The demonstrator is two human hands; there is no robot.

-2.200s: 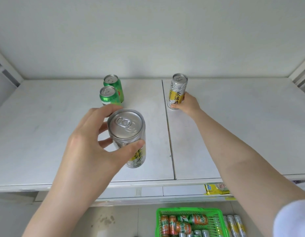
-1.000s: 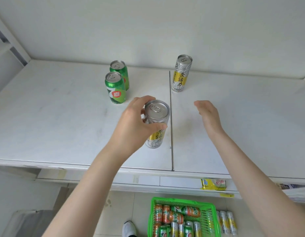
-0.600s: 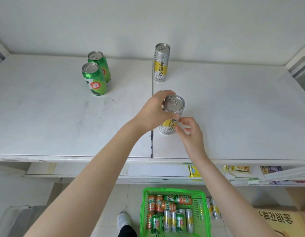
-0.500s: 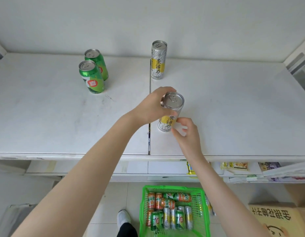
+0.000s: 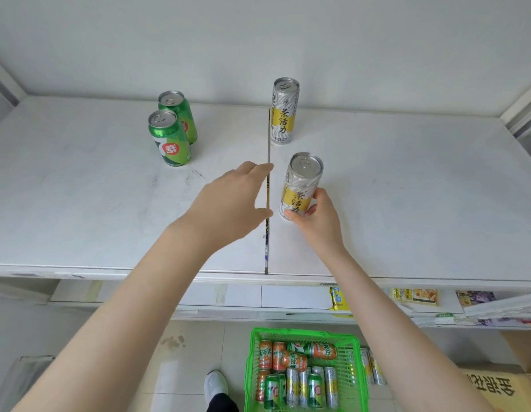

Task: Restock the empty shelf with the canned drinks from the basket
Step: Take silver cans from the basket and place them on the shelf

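At six o'clock, down on the floor, a green basket [image 5: 306,333] holds orange, green and silver drink cans [image 5: 291,361] lying packed together, with a white shoe [image 5: 216,383] at its nine o'clock and a cardboard box [image 5: 490,388] at its three. Higher up, the right hand [image 5: 319,224] holds the lower part of a tall silver can [image 5: 303,179] with a yellow band, its thumb and fingers [image 5: 320,194] curled round it. The can stands upright on the white shelf [image 5: 80,203], just right of the seam [image 5: 268,138] between the two boards. The left hand [image 5: 228,206] hovers at the can's nine o'clock, its fingers loosely spread, holding nothing and clear of the can. At the can's twelve o'clock a matching can [image 5: 283,111] stands near the back wall, and two green cans [image 5: 170,139] stand together at ten o'clock.
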